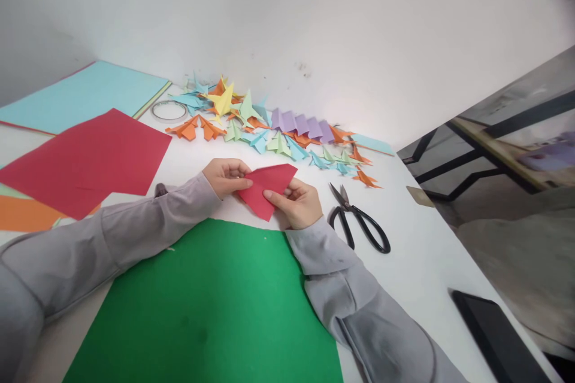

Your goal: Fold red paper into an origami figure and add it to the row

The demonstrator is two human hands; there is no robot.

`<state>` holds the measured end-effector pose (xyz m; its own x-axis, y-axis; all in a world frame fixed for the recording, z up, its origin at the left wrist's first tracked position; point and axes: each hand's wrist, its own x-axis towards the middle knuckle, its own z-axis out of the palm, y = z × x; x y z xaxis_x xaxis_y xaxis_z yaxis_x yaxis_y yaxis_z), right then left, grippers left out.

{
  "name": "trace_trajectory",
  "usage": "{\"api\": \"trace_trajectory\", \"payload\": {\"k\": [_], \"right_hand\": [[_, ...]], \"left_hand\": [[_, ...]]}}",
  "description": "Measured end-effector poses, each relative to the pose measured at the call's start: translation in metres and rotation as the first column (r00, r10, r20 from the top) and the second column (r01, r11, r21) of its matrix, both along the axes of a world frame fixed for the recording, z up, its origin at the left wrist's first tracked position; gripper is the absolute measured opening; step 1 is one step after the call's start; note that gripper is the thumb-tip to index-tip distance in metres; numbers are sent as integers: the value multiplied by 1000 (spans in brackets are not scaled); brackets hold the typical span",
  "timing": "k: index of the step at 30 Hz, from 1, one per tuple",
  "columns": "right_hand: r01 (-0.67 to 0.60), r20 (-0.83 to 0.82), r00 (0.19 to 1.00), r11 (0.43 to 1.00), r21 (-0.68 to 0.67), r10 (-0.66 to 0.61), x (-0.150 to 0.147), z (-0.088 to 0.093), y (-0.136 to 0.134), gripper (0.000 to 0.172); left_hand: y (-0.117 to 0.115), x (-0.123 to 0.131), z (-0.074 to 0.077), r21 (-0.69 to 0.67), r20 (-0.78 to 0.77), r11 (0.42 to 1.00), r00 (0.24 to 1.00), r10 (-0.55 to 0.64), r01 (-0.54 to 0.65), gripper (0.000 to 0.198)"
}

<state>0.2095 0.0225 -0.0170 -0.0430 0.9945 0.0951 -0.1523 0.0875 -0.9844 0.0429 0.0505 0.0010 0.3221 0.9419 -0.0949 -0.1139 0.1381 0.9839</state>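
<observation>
A small folded piece of red paper (pixel 266 188) lies on the white table (pixel 417 251) between my two hands. My left hand (pixel 226 176) pinches its left edge with curled fingers. My right hand (pixel 295 202) grips its lower right side, thumb on top of the paper. Both arms wear grey sleeves and rest on the table. Just below the hands lies a large green sheet (pixel 211 305).
A large red sheet (pixel 87 158), an orange sheet (pixel 22 213) and a light blue stack (pixel 85 96) lie at left. Black scissors (pixel 359 219) sit right of my right hand. Several folded paper figures (pixel 269 128) and a tape roll (pixel 169 110) line the wall. A dark tablet (pixel 498 335) lies at the right edge.
</observation>
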Motion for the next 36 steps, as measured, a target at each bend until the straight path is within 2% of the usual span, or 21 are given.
{"api": "trace_trajectory", "payload": {"k": [4,9,12,16,20,23,27,31,34,36], "right_hand": [[8,16,1000,1000,-13,-8,1,2,-2,21],[-32,28,999,997,-77,35,4,0,1,19],[-46,24,999,994,-96,48,4,-1,2,19],[-38,52,998,997,-63,41,5,0,1,19],[-15,110,994,1000,19,13,8,3,-1,29],[27,177,983,992,120,-49,5,3,-3,35],[34,363,928,989,141,-84,-2,-4,-5,27],[65,521,839,979,194,-159,-5,-12,-5,19],[62,612,766,969,238,-199,-4,-12,-3,18],[43,667,710,959,280,-226,-4,-11,-1,17]], "left_hand": [[2,0,2,-99,56,995,998,-19,25,24],[6,-2,4,-213,115,977,993,20,5,19],[6,-2,5,-227,133,974,990,42,-11,16],[4,-1,2,-139,104,987,990,92,-77,21],[4,-2,-2,36,-129,986,978,164,-161,20],[5,-5,-6,256,-329,965,935,136,-50,22],[3,-6,-10,511,-479,840,872,104,181,27],[4,-9,-14,663,-555,703,800,229,259,26],[7,-13,-18,758,-587,533,749,307,376,22],[9,-15,-21,776,-615,417,715,334,473,24]]}}
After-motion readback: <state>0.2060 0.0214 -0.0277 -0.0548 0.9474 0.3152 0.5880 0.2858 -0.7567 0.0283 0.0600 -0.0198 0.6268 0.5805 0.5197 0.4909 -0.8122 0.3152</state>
